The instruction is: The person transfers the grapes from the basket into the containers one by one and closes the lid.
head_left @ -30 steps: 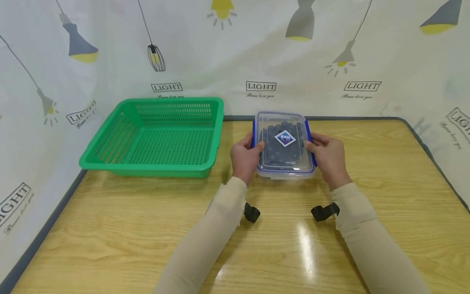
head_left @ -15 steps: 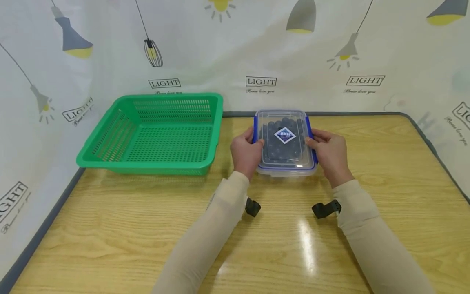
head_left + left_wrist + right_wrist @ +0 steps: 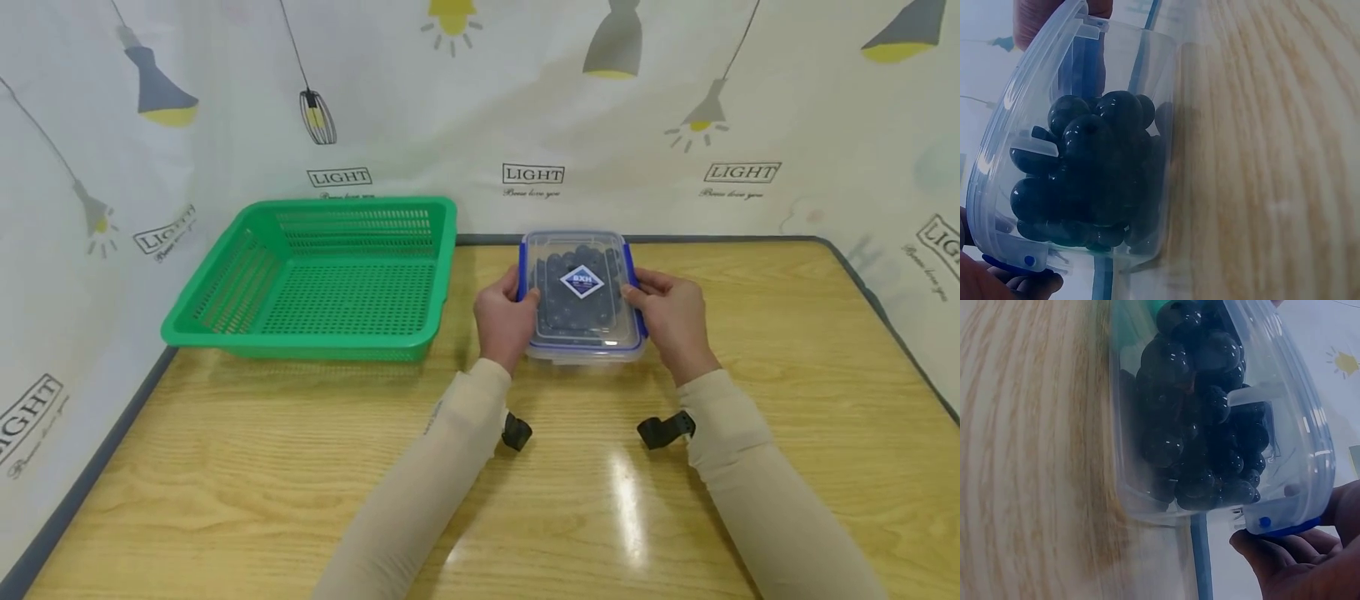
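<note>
A clear lidded food container (image 3: 543,329) with blue side latches sits at the far middle of the wooden table in the head view. Dark, glossy round fruit that looks like grapes (image 3: 1094,162) fills much of it, and a diamond-shaped label marks the lid. My left hand (image 3: 506,321) holds its left side, thumb on the lid edge and fingers by the latch. On the opposite side, my right hand (image 3: 675,323) grips the container the same way, its fingers (image 3: 1266,556) seen beside the blue latch in the right wrist view. The lid is on.
To the left of the container stands a green slatted plastic basket (image 3: 300,342), with bare slotted bottom showing. Behind the table (image 3: 570,500) hangs a white cloth backdrop (image 3: 420,100) printed with lamps. The table's dark edge (image 3: 720,239) runs along the back.
The head view dips and returns slightly. Both hands keep their hold on the container, which stays at nearly the same place on the table.
</note>
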A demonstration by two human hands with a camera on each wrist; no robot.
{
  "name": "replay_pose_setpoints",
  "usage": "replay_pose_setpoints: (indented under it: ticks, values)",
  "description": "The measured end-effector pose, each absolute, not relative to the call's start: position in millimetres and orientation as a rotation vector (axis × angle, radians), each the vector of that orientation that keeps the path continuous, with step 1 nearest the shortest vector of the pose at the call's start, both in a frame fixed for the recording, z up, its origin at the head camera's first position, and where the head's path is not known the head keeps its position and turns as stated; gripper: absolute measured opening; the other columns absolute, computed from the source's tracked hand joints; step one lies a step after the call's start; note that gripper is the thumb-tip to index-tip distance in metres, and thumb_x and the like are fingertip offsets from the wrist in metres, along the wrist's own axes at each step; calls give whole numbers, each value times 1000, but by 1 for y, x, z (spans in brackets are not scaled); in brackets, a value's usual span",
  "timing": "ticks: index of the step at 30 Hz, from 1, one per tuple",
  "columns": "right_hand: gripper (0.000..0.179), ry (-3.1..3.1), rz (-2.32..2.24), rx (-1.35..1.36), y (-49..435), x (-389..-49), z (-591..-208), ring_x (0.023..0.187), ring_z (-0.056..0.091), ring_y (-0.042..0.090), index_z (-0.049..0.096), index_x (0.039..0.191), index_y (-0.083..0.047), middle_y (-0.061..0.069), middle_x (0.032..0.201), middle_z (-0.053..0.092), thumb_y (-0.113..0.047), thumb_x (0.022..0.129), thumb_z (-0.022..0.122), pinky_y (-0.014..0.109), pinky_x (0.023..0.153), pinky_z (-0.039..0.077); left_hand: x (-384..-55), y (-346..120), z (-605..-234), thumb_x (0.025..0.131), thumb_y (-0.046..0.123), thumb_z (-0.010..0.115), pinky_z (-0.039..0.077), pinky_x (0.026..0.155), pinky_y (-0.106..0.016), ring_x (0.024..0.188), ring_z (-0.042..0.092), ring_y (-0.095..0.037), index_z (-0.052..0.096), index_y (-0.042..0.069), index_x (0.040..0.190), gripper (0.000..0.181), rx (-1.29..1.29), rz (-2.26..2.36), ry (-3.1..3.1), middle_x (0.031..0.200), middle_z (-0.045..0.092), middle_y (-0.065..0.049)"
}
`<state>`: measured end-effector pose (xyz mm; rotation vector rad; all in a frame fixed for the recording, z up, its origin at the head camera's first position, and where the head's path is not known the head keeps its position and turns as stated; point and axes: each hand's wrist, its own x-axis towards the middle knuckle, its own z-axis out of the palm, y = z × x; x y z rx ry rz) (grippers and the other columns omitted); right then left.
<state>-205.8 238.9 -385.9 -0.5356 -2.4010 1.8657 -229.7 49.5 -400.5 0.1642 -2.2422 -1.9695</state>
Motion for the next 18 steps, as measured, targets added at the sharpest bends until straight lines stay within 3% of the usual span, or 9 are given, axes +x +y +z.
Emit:
replay_pose_setpoints:
  ticks: [6, 11, 15, 18]
  values:
    - [49, -2457, 1807, -510, 244, -207, -386, 127, 51, 27, 47, 144, 0, 18, 141, 51, -19, 100, 58, 39, 100, 44, -229, 51, -399, 90, 2, 68, 46, 94, -24, 121, 56, -21, 53, -5, 136, 48, 100, -1938, -2296, 133, 57, -13]
    - [51, -2504, 1779, -495, 247, -205, -388, 128, 50, 27, 45, 146, -1, 18, 142, 50, -22, 101, 57, 40, 101, 43, -230, 49, -405, 95, 10, 64, 41, 100, -27, 129, 48, -20, 49, 0, 141, 49, 56, -1932, -2373, 142, 50, -8]
    - [54, -2607, 1715, -427, 253, -205, -388, 128, 49, 31, 42, 147, 1, 21, 143, 48, -27, 102, 54, 43, 101, 43, -230, 46, -406, 99, 16, 58, 31, 108, -26, 138, 37, -19, 49, 2, 143, 47, 9, -1853, -2443, 148, 43, -9]
    - [64, -2789, 1542, -322, 261, -207, -381, 133, 41, 39, 32, 151, 3, 25, 148, 39, -38, 103, 47, 51, 104, 38, -226, 43, -391, 101, 21, 53, 22, 113, -28, 143, 26, -21, 44, 2, 146, 50, -140, -1698, -2560, 156, 30, -11]
